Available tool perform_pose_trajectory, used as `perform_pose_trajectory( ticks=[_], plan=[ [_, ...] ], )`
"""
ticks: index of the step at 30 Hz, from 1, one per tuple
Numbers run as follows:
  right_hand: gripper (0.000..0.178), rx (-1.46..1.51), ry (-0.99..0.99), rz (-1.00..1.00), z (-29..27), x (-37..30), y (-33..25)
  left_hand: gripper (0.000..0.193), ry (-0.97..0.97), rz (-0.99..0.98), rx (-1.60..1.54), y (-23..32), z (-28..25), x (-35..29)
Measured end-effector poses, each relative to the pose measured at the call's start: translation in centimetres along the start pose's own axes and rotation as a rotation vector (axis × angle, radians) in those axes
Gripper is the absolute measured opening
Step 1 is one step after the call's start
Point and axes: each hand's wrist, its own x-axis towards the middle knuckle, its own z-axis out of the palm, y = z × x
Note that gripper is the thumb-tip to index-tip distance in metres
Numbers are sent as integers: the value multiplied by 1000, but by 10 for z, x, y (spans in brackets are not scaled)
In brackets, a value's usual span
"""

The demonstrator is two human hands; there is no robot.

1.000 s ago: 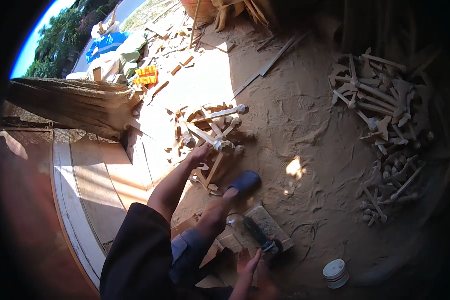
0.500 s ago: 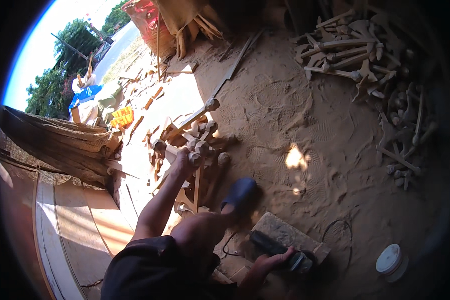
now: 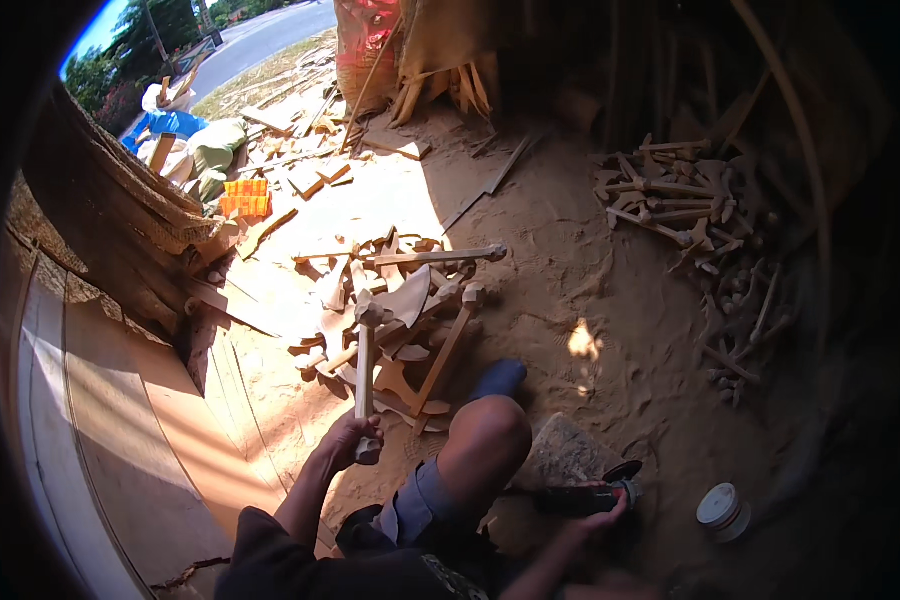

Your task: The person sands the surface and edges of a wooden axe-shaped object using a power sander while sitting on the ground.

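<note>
My left hand (image 3: pixel 348 443) is closed around the lower shaft of an axe-shaped wooden piece (image 3: pixel 366 375), held upright. It has faceted knobs at both ends, and a curved blade shape (image 3: pixel 407 298) shows beside the top knob; whether the two are joined I cannot tell. Behind it lies a pile of similar wooden pieces (image 3: pixel 440 257) with shafts, knobs and curved blades. At the lower right my right hand (image 3: pixel 602 510) grips a dark angle grinder (image 3: pixel 575 499), its disc (image 3: pixel 625 470) facing up beside a rough block (image 3: pixel 560 452).
More carved wooden pieces (image 3: pixel 675 190) are heaped at the far right. A white round tub (image 3: pixel 722 508) stands on the sand at the lower right. Boards (image 3: pixel 120 430) lie along the left, below a draped cloth (image 3: pixel 130 195). Wood scraps and sacks lie farther back.
My left hand has come back from the pile, lifting the axe-shaped wooden piece upright. My right hand still holds the angle grinder, now turned so its disc shows. The view has shifted.
</note>
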Motion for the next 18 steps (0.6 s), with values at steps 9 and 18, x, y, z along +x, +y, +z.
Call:
perform_pose_trajectory(
  ticks=[9, 18],
  plan=[
    [59, -104, -168, -6, 16, -43, -58, 53, 503, 811, 1177, 72, -3, -56],
    [53, -185, -254, -236, 13, -115, -115, 36, -172, 1274, 458, 222, 258, 2]
  ],
)
